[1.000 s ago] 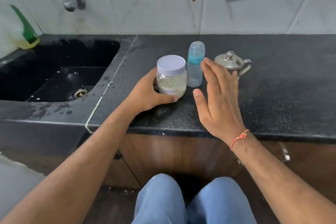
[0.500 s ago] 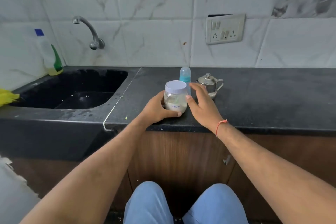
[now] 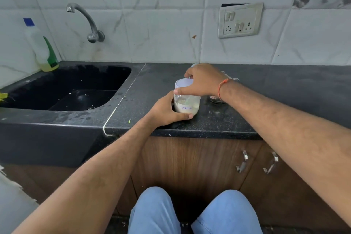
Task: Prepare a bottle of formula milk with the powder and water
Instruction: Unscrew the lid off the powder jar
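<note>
Fingers of the right hand [image 3: 203, 80] curl down over the white lid [image 3: 183, 83] of the formula jar [image 3: 187, 104], thumb pressed at the lid's rim, while the left hand [image 3: 165, 110] wraps the jar's lower body. The jar stands upright on the dark bench [image 3: 284, 100], near its front edge. Just behind the right wrist a small steel pot [image 3: 217, 99] peeks out; the sink [image 3: 66, 89] lies well to the left.
</note>
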